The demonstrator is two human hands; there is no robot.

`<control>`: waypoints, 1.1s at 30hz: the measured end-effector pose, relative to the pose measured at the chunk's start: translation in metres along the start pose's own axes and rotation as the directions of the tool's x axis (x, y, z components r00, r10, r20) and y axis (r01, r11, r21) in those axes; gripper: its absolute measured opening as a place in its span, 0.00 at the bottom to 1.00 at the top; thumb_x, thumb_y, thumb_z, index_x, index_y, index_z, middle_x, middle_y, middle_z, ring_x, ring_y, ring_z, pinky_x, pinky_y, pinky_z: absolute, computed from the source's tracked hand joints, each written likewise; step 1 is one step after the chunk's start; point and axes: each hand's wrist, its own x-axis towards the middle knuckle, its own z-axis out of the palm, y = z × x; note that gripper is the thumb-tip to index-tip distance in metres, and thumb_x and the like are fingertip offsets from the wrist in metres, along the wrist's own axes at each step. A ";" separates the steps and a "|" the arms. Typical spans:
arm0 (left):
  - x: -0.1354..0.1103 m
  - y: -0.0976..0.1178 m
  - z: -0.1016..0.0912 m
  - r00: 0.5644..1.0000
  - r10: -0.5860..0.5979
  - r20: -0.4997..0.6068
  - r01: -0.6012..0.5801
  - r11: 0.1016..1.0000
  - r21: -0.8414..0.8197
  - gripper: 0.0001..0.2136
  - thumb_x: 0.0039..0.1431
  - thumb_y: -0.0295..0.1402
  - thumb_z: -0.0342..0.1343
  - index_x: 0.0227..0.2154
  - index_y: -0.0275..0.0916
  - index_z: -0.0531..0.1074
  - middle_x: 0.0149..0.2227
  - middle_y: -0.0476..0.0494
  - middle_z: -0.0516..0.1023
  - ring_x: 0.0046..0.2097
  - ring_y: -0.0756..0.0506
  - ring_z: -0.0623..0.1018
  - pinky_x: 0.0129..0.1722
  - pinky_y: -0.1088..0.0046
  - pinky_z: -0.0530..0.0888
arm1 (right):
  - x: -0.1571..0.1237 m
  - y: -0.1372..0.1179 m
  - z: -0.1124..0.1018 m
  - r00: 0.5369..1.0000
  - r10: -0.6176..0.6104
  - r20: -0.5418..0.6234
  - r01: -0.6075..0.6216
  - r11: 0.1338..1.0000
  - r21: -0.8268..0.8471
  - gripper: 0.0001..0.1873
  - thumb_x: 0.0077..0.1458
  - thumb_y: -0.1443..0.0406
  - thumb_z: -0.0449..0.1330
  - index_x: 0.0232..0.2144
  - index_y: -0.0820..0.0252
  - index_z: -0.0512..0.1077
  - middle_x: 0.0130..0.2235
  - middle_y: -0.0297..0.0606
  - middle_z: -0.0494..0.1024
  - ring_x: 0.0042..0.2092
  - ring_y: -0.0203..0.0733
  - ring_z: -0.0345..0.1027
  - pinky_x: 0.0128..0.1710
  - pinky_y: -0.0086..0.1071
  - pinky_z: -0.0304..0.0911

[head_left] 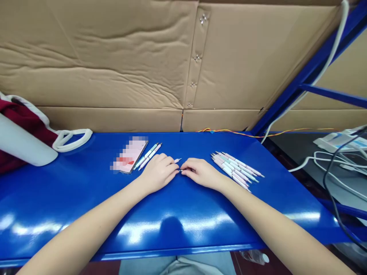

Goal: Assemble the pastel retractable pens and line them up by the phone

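A: While the left hand point(159, 172) is curled tight around one pen point(177, 160) mid-counter, what's the right hand point(201, 172) doing?
B: Its fingertips are pinched on a small part point(181, 170) beside it. If that pinch slips, I'd guess the part rolls off across the glossy counter point(86, 198).
A: Room?
B: Open surface nearer. The pen pile point(236, 168) is close on the right, the phone point(130, 156) on the left, and the near edge is well away.

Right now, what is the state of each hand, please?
Left hand: closed on a pen.
Right hand: pinched shut beside the pen; what it holds cannot be told.
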 end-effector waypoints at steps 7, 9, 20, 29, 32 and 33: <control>0.001 0.005 0.001 1.000 0.000 0.025 0.001 0.999 -0.046 0.11 0.64 0.34 0.47 0.36 0.38 0.75 0.33 0.43 0.75 0.36 0.46 0.68 0.37 0.68 0.66 | 0.000 -0.002 0.002 1.000 0.009 0.011 -0.010 1.000 0.023 0.04 0.57 0.67 0.57 0.33 0.60 0.73 0.32 0.36 0.75 0.33 0.37 0.67 0.34 0.29 0.60; 0.001 0.006 0.002 0.999 0.000 0.032 0.002 0.999 -0.052 0.12 0.64 0.33 0.47 0.34 0.38 0.75 0.32 0.43 0.75 0.35 0.46 0.68 0.37 0.69 0.66 | 0.000 -0.002 0.003 1.000 0.007 0.028 -0.007 1.000 0.010 0.04 0.57 0.67 0.57 0.33 0.60 0.72 0.32 0.36 0.75 0.33 0.37 0.67 0.34 0.28 0.60; 0.002 0.010 0.001 0.993 -0.041 0.113 0.047 0.997 -0.057 0.10 0.60 0.33 0.49 0.33 0.39 0.75 0.31 0.43 0.74 0.35 0.45 0.68 0.36 0.66 0.66 | -0.005 0.018 -0.013 0.996 0.056 0.066 -0.047 0.989 -0.141 0.06 0.53 0.70 0.56 0.34 0.59 0.72 0.32 0.35 0.73 0.32 0.37 0.66 0.34 0.29 0.58; 0.000 -0.001 -0.008 0.984 -0.172 0.050 0.168 0.982 0.084 0.07 0.55 0.32 0.51 0.32 0.37 0.72 0.33 0.42 0.73 0.36 0.42 0.70 0.36 0.63 0.67 | -0.006 -0.008 -0.009 0.998 0.059 -0.010 -0.059 0.976 -0.208 0.11 0.54 0.59 0.58 0.38 0.59 0.70 0.37 0.38 0.72 0.35 0.39 0.66 0.35 0.30 0.60; -0.002 -0.009 -0.006 0.970 -0.239 0.052 0.229 0.961 0.154 0.07 0.56 0.34 0.52 0.33 0.36 0.71 0.34 0.40 0.73 0.37 0.40 0.71 0.36 0.63 0.67 | -0.003 -0.021 0.006 1.000 0.007 0.013 -0.003 0.946 -0.325 0.12 0.56 0.56 0.57 0.36 0.59 0.71 0.37 0.40 0.70 0.37 0.40 0.65 0.34 0.31 0.59; -0.003 -0.010 -0.004 0.967 -0.247 0.059 0.235 0.958 0.163 0.08 0.56 0.36 0.52 0.32 0.36 0.71 0.33 0.40 0.73 0.37 0.41 0.72 0.36 0.63 0.68 | -0.002 -0.024 0.012 1.000 -0.011 0.023 0.019 0.932 -0.363 0.11 0.56 0.58 0.57 0.37 0.59 0.71 0.37 0.41 0.70 0.38 0.41 0.65 0.34 0.31 0.59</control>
